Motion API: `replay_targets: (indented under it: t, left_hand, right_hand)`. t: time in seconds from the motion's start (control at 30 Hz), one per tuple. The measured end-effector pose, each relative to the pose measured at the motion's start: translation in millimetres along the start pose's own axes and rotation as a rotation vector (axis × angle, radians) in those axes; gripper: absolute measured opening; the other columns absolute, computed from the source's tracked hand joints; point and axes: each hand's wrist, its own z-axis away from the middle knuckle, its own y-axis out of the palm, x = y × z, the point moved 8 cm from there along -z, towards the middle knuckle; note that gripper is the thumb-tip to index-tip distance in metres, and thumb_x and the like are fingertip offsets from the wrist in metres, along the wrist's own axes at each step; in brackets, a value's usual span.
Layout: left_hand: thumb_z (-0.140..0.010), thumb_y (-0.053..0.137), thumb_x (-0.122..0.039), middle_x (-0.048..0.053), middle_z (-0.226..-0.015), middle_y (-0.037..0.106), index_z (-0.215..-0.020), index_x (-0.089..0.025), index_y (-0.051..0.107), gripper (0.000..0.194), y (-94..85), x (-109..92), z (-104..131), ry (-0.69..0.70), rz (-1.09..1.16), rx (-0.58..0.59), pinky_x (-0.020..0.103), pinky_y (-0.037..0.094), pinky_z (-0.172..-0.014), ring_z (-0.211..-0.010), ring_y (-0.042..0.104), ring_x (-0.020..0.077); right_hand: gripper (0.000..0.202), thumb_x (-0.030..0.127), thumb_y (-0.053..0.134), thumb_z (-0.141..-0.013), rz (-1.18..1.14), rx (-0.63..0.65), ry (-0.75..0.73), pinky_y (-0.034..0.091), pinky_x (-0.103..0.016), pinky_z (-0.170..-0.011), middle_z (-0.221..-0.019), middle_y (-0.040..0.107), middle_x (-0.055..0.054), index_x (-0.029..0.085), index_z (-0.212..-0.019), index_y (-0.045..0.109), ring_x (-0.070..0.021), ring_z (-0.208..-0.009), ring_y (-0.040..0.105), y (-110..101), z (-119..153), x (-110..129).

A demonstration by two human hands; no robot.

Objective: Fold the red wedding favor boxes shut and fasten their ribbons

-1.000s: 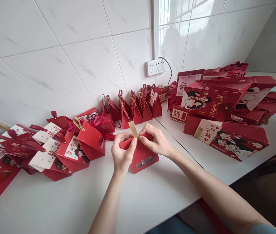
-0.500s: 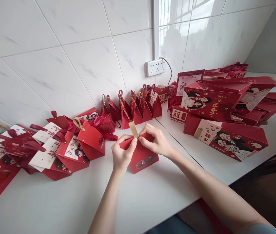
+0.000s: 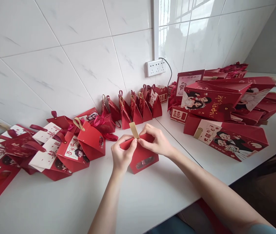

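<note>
A red gift box (image 3: 144, 158) with a small oval window stands upright on the counter between my hands. From its top rises a gold ribbon (image 3: 134, 129), bent slightly to the left. My left hand (image 3: 123, 152) is closed at the box's top left, thumb and forefinger pinching the top edge at the ribbon's base. On the other side my right hand (image 3: 155, 140) is closed too, its fingertips pressed at the same spot. The pinched edge is partly hidden by the fingers.
Several red boxes with ribbon loops (image 3: 84, 139) stand at the left. A row of narrow red boxes (image 3: 134, 109) lines the tiled wall below a power strip (image 3: 156, 67). Flat red boxes (image 3: 208, 100) are piled at the right on the white counter (image 3: 62, 208).
Hardly anything differs. Both hands keep their pinch at the box's top, and the gold ribbon has shifted very slightly.
</note>
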Motion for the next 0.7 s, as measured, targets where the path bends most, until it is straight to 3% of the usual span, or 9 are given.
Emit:
replay_targets:
  t: [0.37,0.7]
  left_hand:
    - [-0.079,0.064,-0.034,0.003,-0.074,0.073,-0.075,-0.019,0.071,0.017,2.0,4.5,0.9,-0.013,0.018,0.017,0.026,0.055,-0.064,-0.071,0.068,0.0180]
    - [-0.078,0.064,-0.037,0.003,-0.073,0.073,-0.075,-0.019,0.071,0.020,3.2,8.2,1.7,-0.034,0.033,0.002,0.027,0.056,-0.065,-0.071,0.069,0.0189]
  right_hand:
    - [0.016,0.024,0.055,-0.089,-0.016,0.024,0.026,0.041,-0.027,-0.063,-0.071,0.052,0.001,0.020,-0.075,0.058,-0.0132,-0.066,0.049,-0.1,-0.1,-1.3]
    - [0.012,0.024,0.060,-0.085,-0.020,0.008,0.026,0.041,-0.028,-0.064,-0.071,0.052,0.001,0.020,-0.073,0.057,-0.0136,-0.067,0.050,-0.4,0.2,-2.9]
